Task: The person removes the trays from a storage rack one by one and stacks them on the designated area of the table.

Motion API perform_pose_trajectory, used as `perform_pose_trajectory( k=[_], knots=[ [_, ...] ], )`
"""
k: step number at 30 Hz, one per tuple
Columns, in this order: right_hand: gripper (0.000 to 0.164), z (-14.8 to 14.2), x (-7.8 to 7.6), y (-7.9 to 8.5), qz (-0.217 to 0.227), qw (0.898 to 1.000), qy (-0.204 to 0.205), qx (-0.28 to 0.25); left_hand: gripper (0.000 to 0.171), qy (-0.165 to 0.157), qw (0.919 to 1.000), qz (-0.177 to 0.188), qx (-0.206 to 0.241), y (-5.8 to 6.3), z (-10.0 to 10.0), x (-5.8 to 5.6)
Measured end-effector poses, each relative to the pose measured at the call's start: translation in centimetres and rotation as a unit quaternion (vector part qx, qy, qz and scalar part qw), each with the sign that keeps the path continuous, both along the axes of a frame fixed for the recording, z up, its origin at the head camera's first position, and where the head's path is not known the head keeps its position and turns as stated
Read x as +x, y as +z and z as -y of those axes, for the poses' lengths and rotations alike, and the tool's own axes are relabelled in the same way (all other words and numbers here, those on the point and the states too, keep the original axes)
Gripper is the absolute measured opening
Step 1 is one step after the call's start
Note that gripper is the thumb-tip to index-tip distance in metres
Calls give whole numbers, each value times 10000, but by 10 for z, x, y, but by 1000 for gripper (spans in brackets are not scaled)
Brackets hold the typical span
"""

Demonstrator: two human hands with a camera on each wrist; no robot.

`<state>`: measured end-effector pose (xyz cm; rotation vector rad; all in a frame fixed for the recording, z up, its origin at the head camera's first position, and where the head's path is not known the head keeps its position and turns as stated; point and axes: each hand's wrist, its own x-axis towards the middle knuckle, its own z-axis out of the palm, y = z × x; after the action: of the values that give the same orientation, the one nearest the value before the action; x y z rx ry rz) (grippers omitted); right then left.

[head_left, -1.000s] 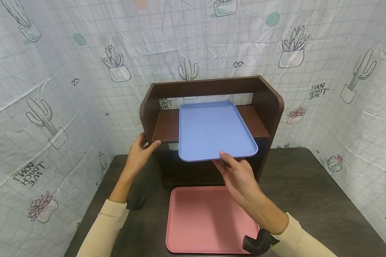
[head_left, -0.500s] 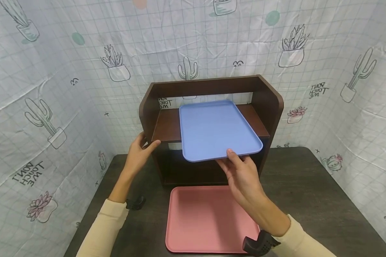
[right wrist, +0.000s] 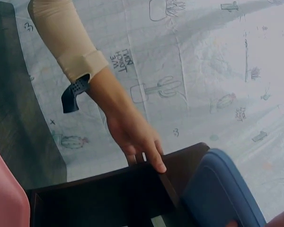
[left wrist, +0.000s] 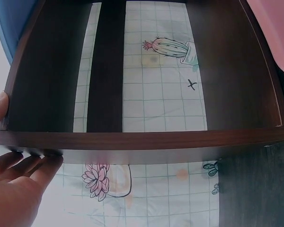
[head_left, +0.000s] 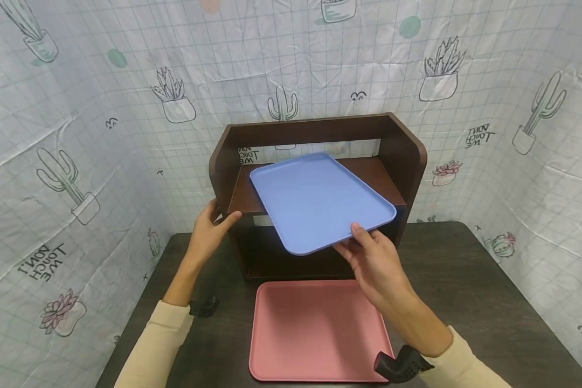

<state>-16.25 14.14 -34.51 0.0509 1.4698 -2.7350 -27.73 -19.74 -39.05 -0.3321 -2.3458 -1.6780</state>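
Observation:
A blue tray (head_left: 320, 199) with a low rim is held over the upper board of a dark brown two-tier shelf (head_left: 315, 130), turned at an angle, its front part jutting past the board. My right hand (head_left: 378, 267) pinches the tray's front edge near the right corner, thumb on top and fingers beneath. On the left, my left hand (head_left: 208, 229) grips the shelf's side panel; its thumb lies at the front edge and, in the left wrist view, the fingers (left wrist: 47, 168) press the outer face. The right wrist view shows the blue tray's underside (right wrist: 215, 187).
In front of the shelf a pink tray (head_left: 320, 328) lies flat on the dark table (head_left: 465, 291). The lower compartment (head_left: 291, 258) opens toward me. A white cloth (head_left: 184, 151) printed with cacti hangs behind and on both sides.
The blue tray has swung: its back end moved left and its front left corner came nearer to me. My right hand shifted right with it. My left hand stayed on the shelf.

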Motion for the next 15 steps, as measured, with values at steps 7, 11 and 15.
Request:
perform_pose_trajectory(
  k=[7, 11, 15],
  knots=[
    [33, -13, 2, 3, 124, 9999, 41, 52, 76, -12, 10000, -12, 34, 1, -1, 1],
    [38, -18, 2, 4, 13, 9999, 50, -115, 78, 30, 10000, 14, -23, 1, -1, 1],
    [37, -20, 1, 3, -32, 9997, -70, -217, 78, 13, 10000, -3, -21, 0, 0, 0]
  ],
)
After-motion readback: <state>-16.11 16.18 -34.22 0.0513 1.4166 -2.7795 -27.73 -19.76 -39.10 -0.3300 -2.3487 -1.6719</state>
